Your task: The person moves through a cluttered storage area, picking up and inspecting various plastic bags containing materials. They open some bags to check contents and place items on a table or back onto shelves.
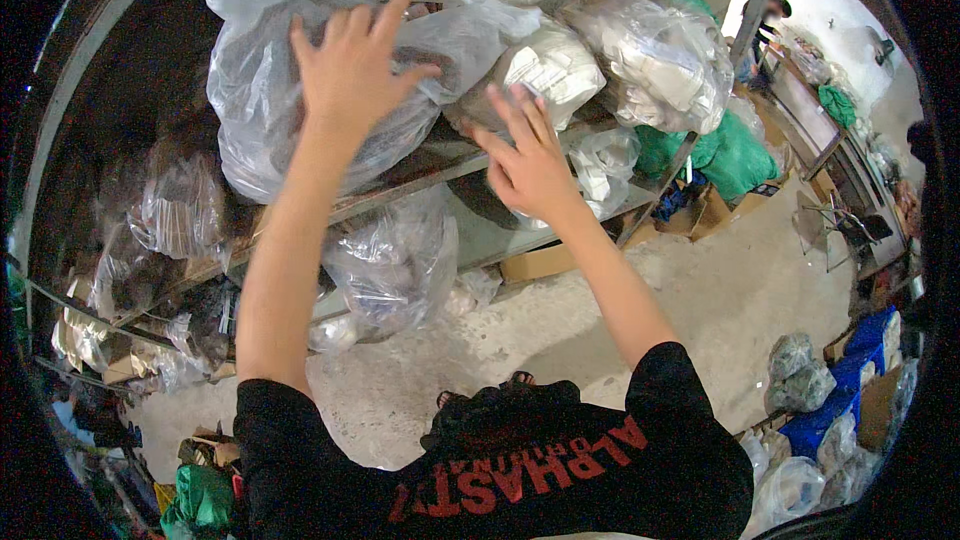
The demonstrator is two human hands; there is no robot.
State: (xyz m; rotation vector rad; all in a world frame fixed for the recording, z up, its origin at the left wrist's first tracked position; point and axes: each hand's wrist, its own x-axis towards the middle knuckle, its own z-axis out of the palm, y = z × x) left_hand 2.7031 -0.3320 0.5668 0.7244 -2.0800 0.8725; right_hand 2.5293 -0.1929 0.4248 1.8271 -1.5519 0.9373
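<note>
A large clear plastic bag point(255, 70) spreads over the shelf in front of me. Over it reaches my left hand point(345, 70), its fingers spread wide with nothing gripped; whether it touches the plastic I cannot tell. My right hand point(530, 160) is raised at the shelf's front edge, fingers apart and slightly blurred, holding nothing. Just beyond it lies a clear bag with white contents point(550, 70). Farther right sits another full clear bag point(660, 55) with pale pieces inside. What the large bag contains is hard to make out.
Below the shelf edge point(370, 198) hangs or rests another plastic bag point(395, 265). Green sacks point(735, 155) lie at the right end. Blue bins point(825, 420) and bagged goods stand at lower right on the concrete floor point(600, 315). Another person point(765, 25) is far off at upper right.
</note>
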